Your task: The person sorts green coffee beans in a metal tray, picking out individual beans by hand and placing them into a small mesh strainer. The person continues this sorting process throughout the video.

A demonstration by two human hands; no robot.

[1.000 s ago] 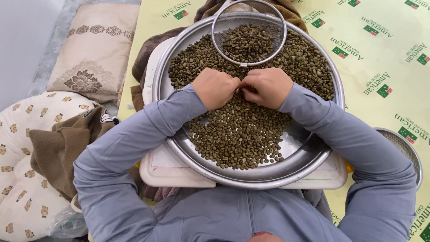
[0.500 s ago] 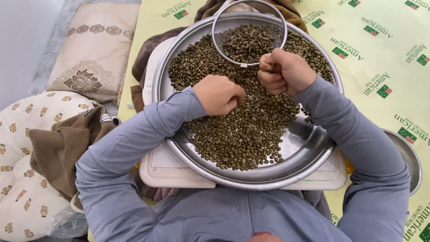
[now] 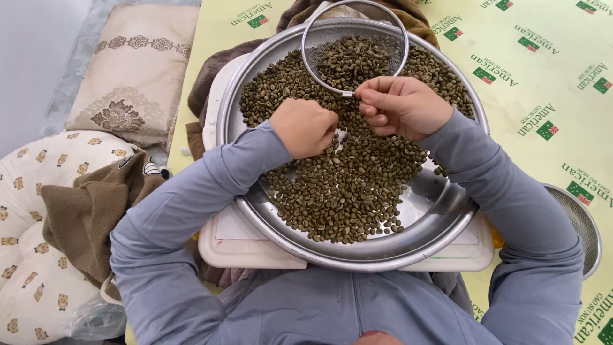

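- Beans [image 3: 345, 185], greenish-brown, lying heaped in a wide round metal tray [image 3: 440, 236], spreading from its far rim down past the middle.
- Tray sitting on a white board [image 3: 255, 246], resting across the lap over a yellow printed mat [image 3: 543, 96].
- Left hand [image 3: 305, 126] curled into a loose fist, knuckles down, pressing into the beans just left of the tray's centre; contents of the fist hidden.
- Right hand [image 3: 403, 105] hovering just above the beans, fingertips pressed together near the rim of the sieve, seemingly pinching something too small to make out.
- Round wire sieve [image 3: 355, 48] lying at the far side of the tray, holding a small pile of beans.
- Both hands close together, not touching.
- Grey sleeves [image 3: 191, 211] reaching in from either side.
- Second metal bowl [image 3: 584, 223] peeking out at the right edge, partly hidden behind the right arm.
- Beige cushion [image 3: 131, 76], patterned pillow [image 3: 25, 191] and brown cloth [image 3: 89, 211] lying on the floor to the left.
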